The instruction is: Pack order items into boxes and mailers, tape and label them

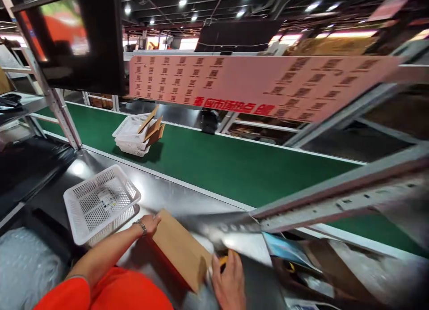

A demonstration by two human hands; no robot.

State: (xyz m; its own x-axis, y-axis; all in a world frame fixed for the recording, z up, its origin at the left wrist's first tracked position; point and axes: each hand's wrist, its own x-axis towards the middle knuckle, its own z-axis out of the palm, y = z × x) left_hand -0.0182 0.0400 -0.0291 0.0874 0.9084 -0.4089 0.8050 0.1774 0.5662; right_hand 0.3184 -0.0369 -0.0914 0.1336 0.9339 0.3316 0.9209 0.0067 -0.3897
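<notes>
Fingers of the left hand [150, 226], in the head view, are closed on the 10 o'clock end of a brown box [181, 245], which is over the metal counter [157, 185] toward 7 o'clock from centre. At the box's 4 o'clock, the right hand [230, 281] curls its fingers beside a yellow item [223, 260]; whether they grip it, I cannot tell. A white basket [94, 198] is at the box's 10 o'clock.
</notes>
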